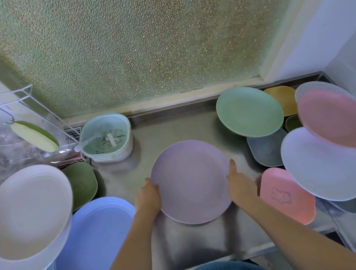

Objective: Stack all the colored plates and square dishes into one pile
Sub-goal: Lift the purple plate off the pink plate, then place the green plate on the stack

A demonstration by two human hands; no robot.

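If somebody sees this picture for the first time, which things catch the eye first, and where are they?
First the lilac round plate at the centre of the steel counter, held at its rim by the left hand and the right hand. Next, coloured dishes crowd both sides: a cream plate far left, a pink plate far right. Behind stands a pebbled glass pane.

Frosted window (129,42) above steel counter (170,124)

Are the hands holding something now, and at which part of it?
Yes. The left hand and right hand hold the purple plate by its opposite side rims.
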